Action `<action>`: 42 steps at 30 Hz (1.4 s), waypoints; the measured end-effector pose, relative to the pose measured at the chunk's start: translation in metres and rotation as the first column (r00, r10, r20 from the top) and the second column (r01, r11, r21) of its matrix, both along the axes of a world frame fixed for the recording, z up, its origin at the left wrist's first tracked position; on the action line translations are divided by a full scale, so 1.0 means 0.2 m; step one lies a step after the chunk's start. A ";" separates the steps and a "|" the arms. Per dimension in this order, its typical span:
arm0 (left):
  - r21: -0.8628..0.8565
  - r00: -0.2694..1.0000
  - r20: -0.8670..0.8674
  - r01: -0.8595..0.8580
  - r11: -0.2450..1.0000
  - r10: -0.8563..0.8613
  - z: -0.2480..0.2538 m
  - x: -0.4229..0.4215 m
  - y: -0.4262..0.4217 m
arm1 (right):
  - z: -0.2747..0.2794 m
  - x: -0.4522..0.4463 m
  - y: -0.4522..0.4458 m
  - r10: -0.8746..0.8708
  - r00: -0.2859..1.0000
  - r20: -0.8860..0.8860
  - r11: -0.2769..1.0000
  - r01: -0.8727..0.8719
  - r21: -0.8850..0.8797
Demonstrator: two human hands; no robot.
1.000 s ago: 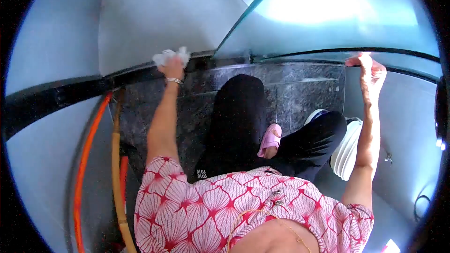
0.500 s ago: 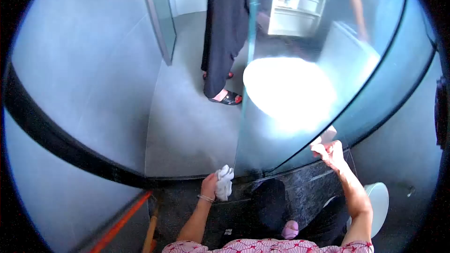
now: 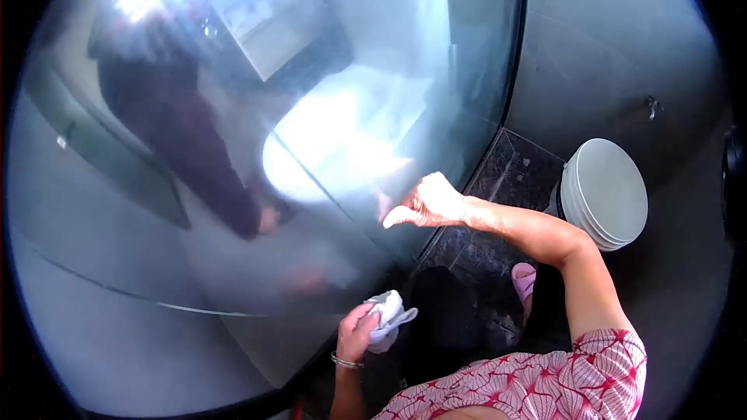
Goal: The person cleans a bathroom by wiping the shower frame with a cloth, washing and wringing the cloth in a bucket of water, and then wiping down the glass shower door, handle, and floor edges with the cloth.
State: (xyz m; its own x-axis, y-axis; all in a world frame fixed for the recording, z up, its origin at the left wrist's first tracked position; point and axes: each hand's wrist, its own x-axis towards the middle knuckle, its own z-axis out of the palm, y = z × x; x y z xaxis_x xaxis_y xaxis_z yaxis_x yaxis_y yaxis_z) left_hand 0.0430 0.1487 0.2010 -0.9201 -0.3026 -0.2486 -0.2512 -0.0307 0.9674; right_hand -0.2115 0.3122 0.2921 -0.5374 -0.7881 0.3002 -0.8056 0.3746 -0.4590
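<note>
My left hand (image 3: 358, 332) is closed round a crumpled white cloth (image 3: 384, 319), a loop of it hanging out to the right. It is low in the view, in front of the curved glass panel (image 3: 475, 47). My right hand (image 3: 432, 202) is up against or very close to that glass, fingers curled and thumb pointing left. What the curled fingers hold, if anything, is hidden. A pale reflection of the hand shows in the glass beside it.
A white bucket (image 3: 604, 194) stands on the dark tiled floor at right, below a small wall tap (image 3: 652, 107). A pink slipper (image 3: 524, 281) is near my legs. Beyond the glass are a person in dark clothes (image 3: 167, 117) and a bright white glare (image 3: 342, 140).
My view has turned right, bringing the bucket and tap further into sight. My right hand now appears in front of the glass, further from the bucket. The cloth stays in my left hand.
</note>
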 end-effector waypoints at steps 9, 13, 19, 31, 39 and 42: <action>0.091 0.944 -0.297 0.175 0.980 -0.141 0.32 -0.41 0.30 | -0.01 -0.02 0.16 0.201 0.751 0.628 0.976 -0.101 -0.192; 0.377 0.904 -0.410 0.292 0.879 -0.125 0.37 -0.62 0.44 | -0.03 0.01 0.51 0.181 0.422 0.888 0.974 0.045 -0.220; 0.329 0.624 -0.685 0.725 0.604 -0.376 0.47 -0.96 0.85 | 0.04 0.17 0.89 0.205 0.578 0.790 0.706 0.472 -0.528; -0.096 0.651 -0.416 0.662 0.743 -0.635 -0.11 -1.22 1.20 | -0.24 0.05 1.89 -0.829 0.257 0.497 0.275 0.961 -0.037; -0.062 0.699 -0.322 0.657 0.751 -0.639 0.10 -1.22 1.04 | -0.02 0.60 1.89 -0.871 0.491 0.024 0.426 0.730 0.534; -0.107 0.642 -0.478 0.634 0.766 -0.599 0.17 -1.29 1.16 | -0.07 0.66 1.81 -0.834 0.548 -0.067 0.376 0.653 0.657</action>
